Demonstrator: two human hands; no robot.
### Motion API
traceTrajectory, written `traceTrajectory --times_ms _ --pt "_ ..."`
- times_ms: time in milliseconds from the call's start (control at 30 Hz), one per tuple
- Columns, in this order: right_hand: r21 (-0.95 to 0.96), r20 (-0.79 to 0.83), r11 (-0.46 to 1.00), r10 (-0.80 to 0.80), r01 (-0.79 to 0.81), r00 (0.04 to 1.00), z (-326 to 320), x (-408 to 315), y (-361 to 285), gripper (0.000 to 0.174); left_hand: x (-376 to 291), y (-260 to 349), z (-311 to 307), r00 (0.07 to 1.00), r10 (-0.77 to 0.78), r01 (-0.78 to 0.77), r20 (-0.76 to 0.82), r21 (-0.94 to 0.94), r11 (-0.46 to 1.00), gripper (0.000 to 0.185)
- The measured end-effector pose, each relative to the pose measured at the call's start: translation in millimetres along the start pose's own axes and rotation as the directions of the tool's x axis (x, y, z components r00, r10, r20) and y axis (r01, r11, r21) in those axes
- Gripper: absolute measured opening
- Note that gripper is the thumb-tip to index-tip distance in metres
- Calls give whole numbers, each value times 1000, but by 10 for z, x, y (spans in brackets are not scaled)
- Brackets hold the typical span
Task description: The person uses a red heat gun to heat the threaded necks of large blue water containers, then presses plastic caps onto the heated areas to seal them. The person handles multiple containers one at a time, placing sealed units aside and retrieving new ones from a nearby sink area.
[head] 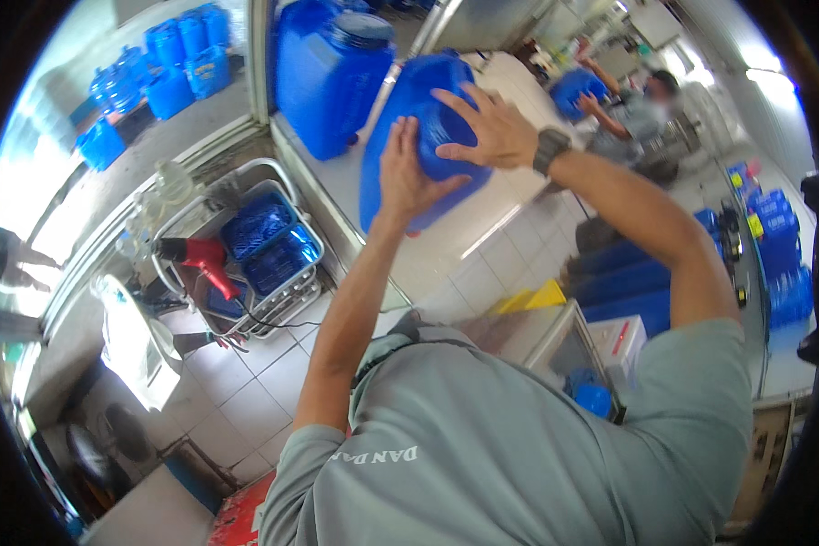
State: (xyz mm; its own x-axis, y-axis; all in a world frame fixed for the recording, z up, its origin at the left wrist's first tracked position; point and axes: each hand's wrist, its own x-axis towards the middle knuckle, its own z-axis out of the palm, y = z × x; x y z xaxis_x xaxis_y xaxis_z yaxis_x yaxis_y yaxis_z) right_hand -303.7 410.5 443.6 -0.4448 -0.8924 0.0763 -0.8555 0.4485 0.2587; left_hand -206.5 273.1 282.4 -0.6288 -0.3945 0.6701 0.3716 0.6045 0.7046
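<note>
A large blue plastic water container (389,198) stands on the white counter before me, its round blue cap (443,136) near the middle. Beside the cap, my left hand (409,177) lies flat against the container, fingers together and thumb out. My right hand (495,130), with a dark watch at the wrist, is spread over the cap's right side; whether its fingertips touch the cap cannot be told. A second blue container (331,85) with a wide, clouded cap stands to the left.
Left of the counter, a basket (297,300) holds blue film packs (259,222) and a red heat gun or hair dryer (208,263). A co-worker (631,123) handles a blue container (577,93) farther along. More blue containers (778,239) stand at right. A glass-sided case (559,341) is close by my right side.
</note>
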Motion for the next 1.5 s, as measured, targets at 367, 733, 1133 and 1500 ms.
traceTrajectory --times_ms 367,733,1133,1500 --pt "145 -15 909 396 -390 918 216 65 -284 82 15 -104 70 997 83 -83 -5 32 996 120" --pt "357 -230 906 321 -227 919 580 28 -264 85 -47 -275 62 997 54 -59 49 107 993 104" --pt "982 -125 189 644 0 754 616 -54 242 107 433 131 -214 976 -109 131 191 -106 986 63" --pt "881 -426 438 899 -178 103 745 -200 -777 101 1061 543 161 903 -401 423 156 -489 763 78"
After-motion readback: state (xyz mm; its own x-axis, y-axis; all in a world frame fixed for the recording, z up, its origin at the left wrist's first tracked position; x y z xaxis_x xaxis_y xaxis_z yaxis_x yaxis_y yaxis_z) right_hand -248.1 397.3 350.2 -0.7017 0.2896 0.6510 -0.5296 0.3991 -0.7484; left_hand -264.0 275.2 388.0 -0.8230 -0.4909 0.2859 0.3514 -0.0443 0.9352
